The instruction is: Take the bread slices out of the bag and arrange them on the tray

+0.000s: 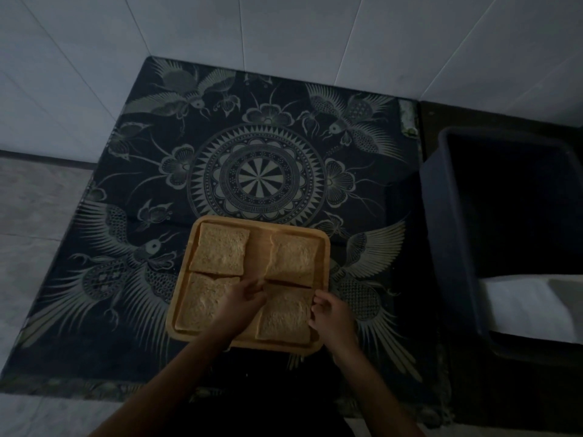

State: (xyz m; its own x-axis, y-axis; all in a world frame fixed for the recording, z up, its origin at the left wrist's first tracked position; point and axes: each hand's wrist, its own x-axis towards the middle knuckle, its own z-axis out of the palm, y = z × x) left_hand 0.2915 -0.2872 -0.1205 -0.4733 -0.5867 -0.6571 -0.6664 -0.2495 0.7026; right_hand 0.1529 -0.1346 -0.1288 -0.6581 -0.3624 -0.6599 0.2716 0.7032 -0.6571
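Between the left hand and right hand, both with fingers loosely curled and gripping nothing, the near-right bread slice was flanked on the tray.

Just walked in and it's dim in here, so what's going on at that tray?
A person is laying bread on a wooden tray that sits on a dark patterned cloth. Four slices lie in a two-by-two grid. Both hands are at the near right slice: the left hand at its far left corner, the right hand at its right edge. No bag is in view. A dark bin stands to the right.
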